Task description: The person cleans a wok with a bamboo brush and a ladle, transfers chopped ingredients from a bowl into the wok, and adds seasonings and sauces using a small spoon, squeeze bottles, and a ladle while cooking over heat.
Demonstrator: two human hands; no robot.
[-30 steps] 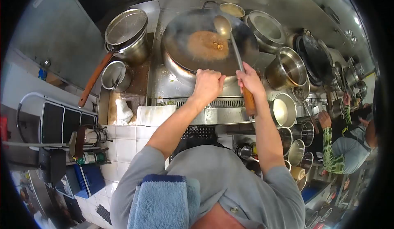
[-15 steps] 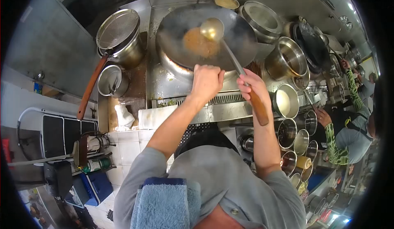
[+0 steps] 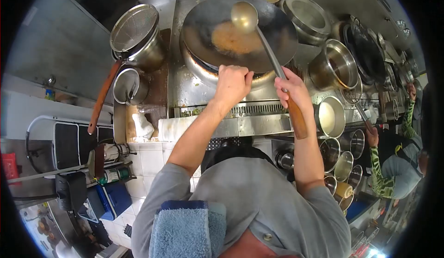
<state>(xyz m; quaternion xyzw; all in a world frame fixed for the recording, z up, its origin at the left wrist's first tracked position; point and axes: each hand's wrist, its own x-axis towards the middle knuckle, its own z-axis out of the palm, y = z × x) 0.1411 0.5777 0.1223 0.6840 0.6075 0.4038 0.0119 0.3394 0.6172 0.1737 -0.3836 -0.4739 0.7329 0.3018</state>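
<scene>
My left hand [image 3: 233,83] is closed at the near edge of a dark wok [image 3: 196,38], gripping it there. The exact part in its fingers is hidden. A shallow pool of orange-brown liquid [image 3: 233,39] lies in the wok. My right hand [image 3: 295,90] is wrapped round the shaft of a ladle [image 3: 270,50], just above its wooden grip. The ladle's round metal bowl hangs over the far part of the liquid. Light steam or haze shows above the wok, which sits on a metal burner ring [image 3: 203,70].
To the left, a mesh strainer [image 3: 134,27] with a long wooden handle rests on a metal pot [image 3: 150,54], beside a smaller pot [image 3: 127,87]. At right stand a steel pot [image 3: 340,64], a pot of pale contents [image 3: 327,119] and several containers. A co-worker [image 3: 400,165] works farther right.
The ladle's bowl has moved up and away from the liquid, toward the far side of the wok. My left hand keeps its grip at the near edge. The whole view has shifted slightly.
</scene>
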